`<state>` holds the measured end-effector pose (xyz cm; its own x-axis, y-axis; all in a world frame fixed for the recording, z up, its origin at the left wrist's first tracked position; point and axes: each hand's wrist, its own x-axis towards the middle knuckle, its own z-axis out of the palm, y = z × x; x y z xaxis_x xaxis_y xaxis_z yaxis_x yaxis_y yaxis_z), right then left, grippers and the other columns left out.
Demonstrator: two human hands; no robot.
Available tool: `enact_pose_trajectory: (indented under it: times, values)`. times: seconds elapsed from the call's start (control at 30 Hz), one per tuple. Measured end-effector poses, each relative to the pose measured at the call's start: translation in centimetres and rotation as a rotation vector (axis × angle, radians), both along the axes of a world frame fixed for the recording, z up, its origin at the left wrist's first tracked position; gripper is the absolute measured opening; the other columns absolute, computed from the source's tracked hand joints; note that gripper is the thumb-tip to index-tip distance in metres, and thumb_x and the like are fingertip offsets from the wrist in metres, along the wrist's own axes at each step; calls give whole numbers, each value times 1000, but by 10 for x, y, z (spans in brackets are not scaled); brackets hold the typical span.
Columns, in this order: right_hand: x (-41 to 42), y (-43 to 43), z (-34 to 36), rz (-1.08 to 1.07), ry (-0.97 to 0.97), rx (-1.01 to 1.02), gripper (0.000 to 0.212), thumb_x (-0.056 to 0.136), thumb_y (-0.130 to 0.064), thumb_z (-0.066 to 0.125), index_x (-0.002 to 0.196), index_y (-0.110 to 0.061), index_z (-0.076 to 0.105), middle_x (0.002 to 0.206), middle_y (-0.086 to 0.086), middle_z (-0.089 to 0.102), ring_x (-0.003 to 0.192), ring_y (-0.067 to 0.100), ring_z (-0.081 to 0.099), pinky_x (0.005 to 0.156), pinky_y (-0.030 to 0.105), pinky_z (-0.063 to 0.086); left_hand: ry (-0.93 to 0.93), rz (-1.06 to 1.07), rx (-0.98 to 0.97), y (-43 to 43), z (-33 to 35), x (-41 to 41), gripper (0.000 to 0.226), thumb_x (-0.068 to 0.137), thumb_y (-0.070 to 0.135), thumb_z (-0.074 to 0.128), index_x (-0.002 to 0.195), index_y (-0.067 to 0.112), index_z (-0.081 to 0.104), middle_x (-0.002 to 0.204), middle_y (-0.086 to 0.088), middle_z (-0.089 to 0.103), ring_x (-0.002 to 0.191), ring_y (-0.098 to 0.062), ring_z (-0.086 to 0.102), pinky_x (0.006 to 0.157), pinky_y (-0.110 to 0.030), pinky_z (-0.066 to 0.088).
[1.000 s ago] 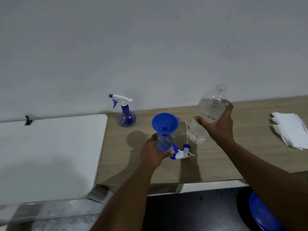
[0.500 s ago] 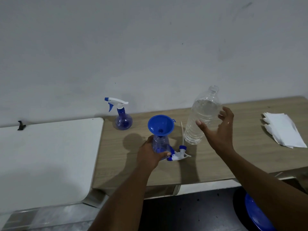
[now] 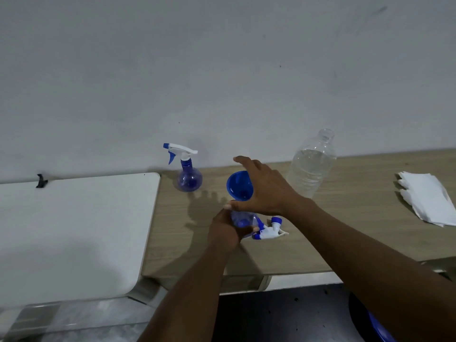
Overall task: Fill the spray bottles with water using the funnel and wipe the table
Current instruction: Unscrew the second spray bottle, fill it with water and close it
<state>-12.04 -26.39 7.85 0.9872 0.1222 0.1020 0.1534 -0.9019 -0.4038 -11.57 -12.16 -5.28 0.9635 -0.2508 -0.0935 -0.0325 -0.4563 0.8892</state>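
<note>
Wooden table (image 3: 345, 218), left hand (image 3: 225, 230) gripping spray bottle (image 3: 243, 219), right hand (image 3: 265, 191) open, half-hiding funnel (image 3: 238, 185)

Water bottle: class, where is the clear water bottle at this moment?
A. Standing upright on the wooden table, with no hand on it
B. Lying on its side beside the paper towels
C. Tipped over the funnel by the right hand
A: the water bottle stands upright on the wooden table, while the right hand is at the funnel.

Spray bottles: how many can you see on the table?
2. One spray bottle stands capped near the wall. The other spray bottle is open under the funnel, held by the left hand.
</note>
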Motion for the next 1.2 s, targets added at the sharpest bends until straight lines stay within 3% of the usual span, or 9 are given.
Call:
enact_pose_trajectory:
  times: [0.07,0.17,0.27,0.7,0.8,0.9,1.03,1.1,1.2]
  values:
    - [3,-2,-1,-1,14,42,98,68,-65,76,146,-31,28,134,-1,53,115,20,56,94,43,51,-102,-60,147,3,-4,3,45,75,36,81,116,26,65,103,12,72,97,-11,68,91,-37,55]
    - [3,-5,5,-7,-67,44,91,68,-66,75,141,-31,35,132,-5,54,112,16,56,92,40,53,0,9,52,3,-11,4,83,56,44,93,130,38,56,112,20,69,104,-3,67,91,-30,54]
    - [3,-7,14,7,-94,36,91,67,-69,75,140,-30,38,129,-5,55,109,16,57,89,37,52,37,35,-44,1,-6,3,77,59,35,94,128,31,60,109,17,71,101,-5,68,88,-27,54]
    - [2,-8,18,-23,-12,78,85,69,-67,75,138,-31,41,127,-6,55,108,14,54,89,36,52,23,7,16,5,-9,7,81,56,47,92,128,39,55,110,19,70,101,-3,67,90,-36,57]
    - [6,-10,15,-106,41,262,73,72,-55,78,133,-32,47,117,-4,57,102,15,57,87,33,50,42,-9,54,11,-8,9,75,58,49,89,124,39,54,110,17,69,101,-8,66,90,-33,55]
    - [12,-13,6,-221,219,605,49,81,-40,74,125,-33,55,107,1,61,93,19,64,79,34,55,63,-26,81,26,-6,12,78,59,50,88,126,38,50,113,16,66,104,-8,63,90,-28,50]
    - [21,-12,-20,-384,459,1068,23,91,-29,60,111,-17,63,109,11,64,88,26,63,73,40,52,72,-6,52,50,-3,11,86,58,48,91,132,32,51,120,16,64,108,-5,60,91,-22,45]
    - [30,-8,-42,-512,460,1121,33,88,-31,64,114,-13,59,113,12,64,94,24,64,81,41,51,65,8,37,58,-3,9,91,55,51,92,134,30,51,122,13,64,110,-6,60,98,-30,49]
    - [43,3,-76,-605,324,939,51,80,-41,76,116,-14,52,113,7,61,94,16,59,79,33,47,64,33,12,64,-6,4,91,54,50,92,133,27,52,122,9,65,111,-10,62,100,-38,51]
